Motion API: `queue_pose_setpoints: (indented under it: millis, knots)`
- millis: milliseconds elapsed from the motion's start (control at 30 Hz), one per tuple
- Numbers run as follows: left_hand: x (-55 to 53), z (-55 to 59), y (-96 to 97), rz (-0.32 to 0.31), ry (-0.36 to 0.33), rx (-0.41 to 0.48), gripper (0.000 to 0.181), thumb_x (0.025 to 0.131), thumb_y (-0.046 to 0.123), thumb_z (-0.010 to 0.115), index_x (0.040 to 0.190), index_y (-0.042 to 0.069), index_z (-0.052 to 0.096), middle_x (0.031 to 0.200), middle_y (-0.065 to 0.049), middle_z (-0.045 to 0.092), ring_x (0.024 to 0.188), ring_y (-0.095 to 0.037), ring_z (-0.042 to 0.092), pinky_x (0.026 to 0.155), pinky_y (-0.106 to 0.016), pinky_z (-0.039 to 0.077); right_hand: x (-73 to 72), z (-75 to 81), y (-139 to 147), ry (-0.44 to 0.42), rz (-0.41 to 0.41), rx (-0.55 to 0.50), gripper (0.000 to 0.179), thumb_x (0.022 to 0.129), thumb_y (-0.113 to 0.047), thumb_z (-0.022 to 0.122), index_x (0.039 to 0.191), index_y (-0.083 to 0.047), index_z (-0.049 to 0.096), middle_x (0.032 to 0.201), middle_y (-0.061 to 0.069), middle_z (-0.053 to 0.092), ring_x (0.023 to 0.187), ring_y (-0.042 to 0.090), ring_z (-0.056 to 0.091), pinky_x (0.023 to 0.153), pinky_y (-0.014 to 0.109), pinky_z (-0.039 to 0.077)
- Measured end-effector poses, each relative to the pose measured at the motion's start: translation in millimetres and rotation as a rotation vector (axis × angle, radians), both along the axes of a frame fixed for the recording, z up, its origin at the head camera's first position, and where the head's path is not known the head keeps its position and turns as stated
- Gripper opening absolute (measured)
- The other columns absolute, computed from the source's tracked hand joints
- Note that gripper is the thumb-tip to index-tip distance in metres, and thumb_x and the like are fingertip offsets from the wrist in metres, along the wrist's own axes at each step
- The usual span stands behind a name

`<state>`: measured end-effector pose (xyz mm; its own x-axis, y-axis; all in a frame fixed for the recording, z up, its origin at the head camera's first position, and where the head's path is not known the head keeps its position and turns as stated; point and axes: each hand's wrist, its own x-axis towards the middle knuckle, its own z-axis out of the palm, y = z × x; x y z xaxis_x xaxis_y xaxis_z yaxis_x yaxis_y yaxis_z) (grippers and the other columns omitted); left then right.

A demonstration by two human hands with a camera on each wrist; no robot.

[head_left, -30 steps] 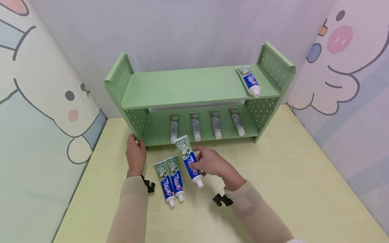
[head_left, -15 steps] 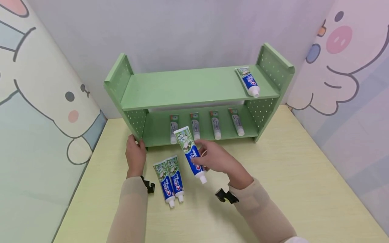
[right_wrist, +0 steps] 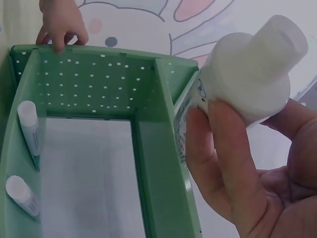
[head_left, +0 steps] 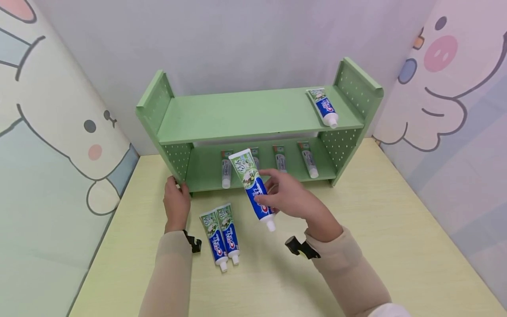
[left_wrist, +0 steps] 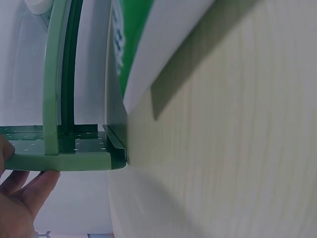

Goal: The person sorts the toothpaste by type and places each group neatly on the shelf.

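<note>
Toothpaste tube [head_left: 252, 187], green and blue with a white cap, is gripped by the right hand [head_left: 292, 196] above the pale wood-grain surface [head_left: 396, 246], before a green two-tier shelf [head_left: 237, 114] with perforated sides. The left hand [head_left: 177, 204] grasps the shelf's left side, low down. Two matching tubes [head_left: 214, 240] lie side by side between the arms.

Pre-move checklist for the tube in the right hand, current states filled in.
1. Grip: ok, right hand pinches held tube between thumb and fingers.
2. Rack steadied: ok, left hand holds green rack at its left side.
3. Placement room: ok, upper shelf shows bare surface left of its one tube.
4. Lower tubes fully visible from head: not ok, held tube and right hand cover parts.
5. Held tube's gap to rack edge: cannot tell, they overlap in view.
</note>
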<state>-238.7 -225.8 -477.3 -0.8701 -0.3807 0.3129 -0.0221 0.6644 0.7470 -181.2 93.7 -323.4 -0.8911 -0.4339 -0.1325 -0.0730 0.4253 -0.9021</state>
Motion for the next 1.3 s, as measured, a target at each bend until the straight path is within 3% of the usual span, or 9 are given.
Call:
queue_pose_setpoints:
  millis: [400, 567, 967, 1300]
  knots:
    - [-1.2, -3.0, -0.9, 0.003, 0.02, -0.013, 0.034, 0.104, 0.018, 0.043, 0.13, -0.004, 0.042, 0.114, -0.022, 0.052, 0.089, -0.037, 0.06, 0.068, -0.048, 0.051, -8.0, 28.9, 10.9, 0.052, -0.077, 0.064, 0.069, 0.089, -0.013, 0.073, 0.148, -0.011, 0.037, 0.11, 0.014, 0.058, 0.077, 0.024, 0.065, 0.064, 0.037, 0.058]
    - [-2.3, -4.3, -1.7, 0.003, 0.025, -0.015, 0.035, 0.104, 0.018, 0.043, 0.131, -0.004, 0.042, 0.114, -0.023, 0.052, 0.089, -0.037, 0.06, 0.068, -0.049, 0.051, -18.4, 38.4, 16.8, 0.076, -0.113, 0.064, 0.069, 0.09, -0.013, 0.073, 0.148, -0.011, 0.037, 0.113, 0.015, 0.057, 0.087, 0.026, 0.063, 0.066, 0.037, 0.058]
    - [-3.4, -3.9, -2.2, 0.004, 0.013, -0.014, 0.034, 0.104, 0.019, 0.043, 0.13, -0.004, 0.041, 0.115, -0.022, 0.052, 0.092, -0.038, 0.06, 0.07, -0.049, 0.052, -47.7, 59.2, 30.0, 0.054, -0.158, 0.058, 0.067, 0.093, -0.015, 0.069, 0.15, -0.01, 0.035, 0.117, 0.015, 0.056, 0.077, 0.027, 0.06, 0.07, 0.036, 0.057]
    - [-1.6, -3.4, -2.1, -0.011, 0.018, -0.016, 0.035, 0.104, 0.018, 0.042, 0.13, -0.005, 0.042, 0.114, -0.023, 0.052, 0.09, -0.038, 0.06, 0.068, -0.049, 0.051, -69.8, 71.9, 38.8, 0.044, -0.224, 0.106, 0.067, 0.094, -0.02, 0.067, 0.152, -0.012, 0.033, 0.122, 0.014, 0.053, 0.089, 0.027, 0.06, 0.073, 0.034, 0.057]
